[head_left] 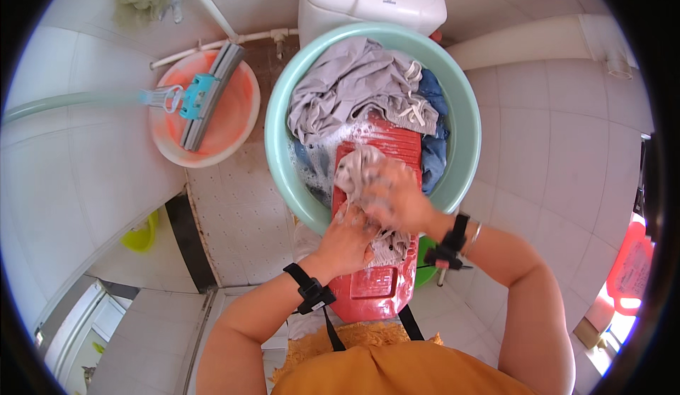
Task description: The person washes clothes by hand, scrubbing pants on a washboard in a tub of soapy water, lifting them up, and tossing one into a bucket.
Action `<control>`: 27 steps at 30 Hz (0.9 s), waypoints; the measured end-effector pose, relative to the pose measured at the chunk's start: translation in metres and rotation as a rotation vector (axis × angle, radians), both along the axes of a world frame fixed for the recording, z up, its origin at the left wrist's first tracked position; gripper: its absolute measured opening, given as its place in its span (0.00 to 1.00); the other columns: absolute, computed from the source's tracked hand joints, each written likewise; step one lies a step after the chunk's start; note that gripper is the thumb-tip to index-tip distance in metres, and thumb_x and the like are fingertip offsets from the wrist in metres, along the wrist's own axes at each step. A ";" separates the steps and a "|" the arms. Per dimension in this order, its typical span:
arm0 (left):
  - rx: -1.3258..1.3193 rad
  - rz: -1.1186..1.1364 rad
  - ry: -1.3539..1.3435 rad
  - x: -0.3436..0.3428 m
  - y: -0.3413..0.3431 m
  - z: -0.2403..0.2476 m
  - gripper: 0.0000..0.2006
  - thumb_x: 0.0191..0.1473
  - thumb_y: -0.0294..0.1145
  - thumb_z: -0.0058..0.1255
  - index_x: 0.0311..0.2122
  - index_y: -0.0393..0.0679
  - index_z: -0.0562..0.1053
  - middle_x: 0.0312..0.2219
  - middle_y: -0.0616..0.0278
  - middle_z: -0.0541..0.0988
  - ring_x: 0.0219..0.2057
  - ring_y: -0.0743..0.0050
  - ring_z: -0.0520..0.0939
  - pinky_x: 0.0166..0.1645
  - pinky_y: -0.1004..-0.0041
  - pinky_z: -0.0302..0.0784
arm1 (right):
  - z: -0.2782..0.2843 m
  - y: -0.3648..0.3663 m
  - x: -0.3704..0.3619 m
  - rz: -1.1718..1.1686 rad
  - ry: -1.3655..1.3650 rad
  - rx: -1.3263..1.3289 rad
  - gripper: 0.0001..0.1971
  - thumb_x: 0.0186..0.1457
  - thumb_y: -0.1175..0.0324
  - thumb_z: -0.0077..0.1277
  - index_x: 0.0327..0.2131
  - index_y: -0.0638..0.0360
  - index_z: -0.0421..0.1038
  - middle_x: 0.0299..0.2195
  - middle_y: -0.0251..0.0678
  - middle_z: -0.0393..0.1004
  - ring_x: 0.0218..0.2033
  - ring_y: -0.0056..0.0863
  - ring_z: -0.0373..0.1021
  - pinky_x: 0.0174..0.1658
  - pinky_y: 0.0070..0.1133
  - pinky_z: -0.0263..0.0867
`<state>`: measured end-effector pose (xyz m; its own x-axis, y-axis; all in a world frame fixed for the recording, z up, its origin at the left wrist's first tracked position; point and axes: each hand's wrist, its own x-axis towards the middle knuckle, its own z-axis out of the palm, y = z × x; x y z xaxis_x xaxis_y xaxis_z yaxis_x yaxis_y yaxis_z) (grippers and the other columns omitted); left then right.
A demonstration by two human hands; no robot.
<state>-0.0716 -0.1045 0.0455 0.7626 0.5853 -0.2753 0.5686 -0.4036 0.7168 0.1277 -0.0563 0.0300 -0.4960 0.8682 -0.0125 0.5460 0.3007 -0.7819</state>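
Observation:
A red ribbed washboard (374,282) leans from my lap into a pale green basin (467,122). My left hand (348,238) presses a soapy grey garment (358,168) against the board's lower part. My right hand (395,195) is closed over the same wet cloth higher up, covered in suds. Both wrists wear black straps. More laundry fills the basin behind the board: a crumpled grey garment (347,87) with white drawstrings and blue fabric (433,147) along the right side, with foam on the water.
An orange-and-white bucket (234,140) at left holds a sponge mop (205,98) with a blue clamp. A white toilet tank (368,2) stands behind the basin. A green hose (64,103) runs along the left. A red plastic item (630,264) sits at right on the tiled floor.

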 end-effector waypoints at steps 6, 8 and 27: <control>0.097 -0.015 -0.065 0.005 -0.002 0.004 0.37 0.42 0.41 0.55 0.60 0.45 0.62 0.61 0.39 0.53 0.64 0.37 0.49 0.63 0.46 0.53 | -0.047 0.050 0.005 -0.124 -0.490 0.153 0.20 0.47 0.69 0.49 0.48 0.55 0.67 0.47 0.49 0.67 0.49 0.50 0.62 0.51 0.41 0.58; 0.034 0.015 -0.154 0.008 0.006 0.013 0.38 0.41 0.47 0.60 0.59 0.45 0.63 0.62 0.37 0.51 0.65 0.37 0.48 0.62 0.45 0.54 | -0.060 0.074 0.013 -0.079 -0.522 0.053 0.19 0.49 0.70 0.49 0.47 0.57 0.67 0.45 0.48 0.69 0.47 0.51 0.63 0.50 0.36 0.61; -0.030 0.417 -0.244 0.024 0.081 -0.038 0.22 0.48 0.29 0.51 0.50 0.38 0.64 0.50 0.46 0.65 0.50 0.48 0.70 0.55 0.59 0.66 | -0.001 0.093 0.016 -0.019 -0.540 0.330 0.13 0.47 0.63 0.51 0.37 0.53 0.67 0.38 0.40 0.69 0.41 0.43 0.64 0.45 0.45 0.59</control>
